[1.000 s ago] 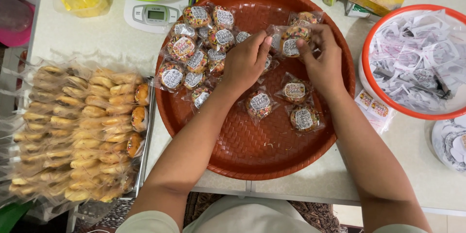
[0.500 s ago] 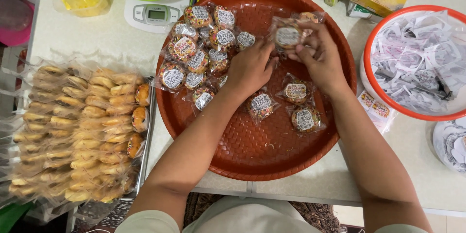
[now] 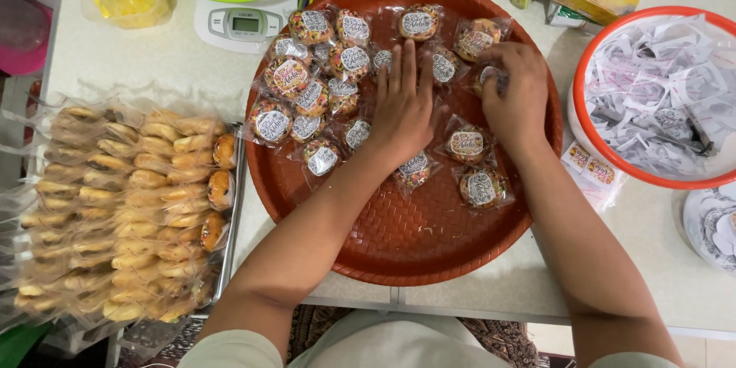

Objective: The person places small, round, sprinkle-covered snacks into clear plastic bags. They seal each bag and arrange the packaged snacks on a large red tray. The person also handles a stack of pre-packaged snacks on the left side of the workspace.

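The left hand [image 3: 402, 103] now lies flat, fingers spread, empty, on wrapped cookies in the round red tray [image 3: 399, 245]. The right hand [image 3: 517, 96] has lowered its wrapped cookie [image 3: 489, 77], grip still closed on it, at the tray's upper right.

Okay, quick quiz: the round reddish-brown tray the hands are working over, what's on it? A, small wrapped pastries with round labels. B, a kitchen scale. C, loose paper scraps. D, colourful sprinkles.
A: the tray carries small clear-wrapped pastries with round labels, and the left hand lies flat among them while the right hand covers one near the far rim.
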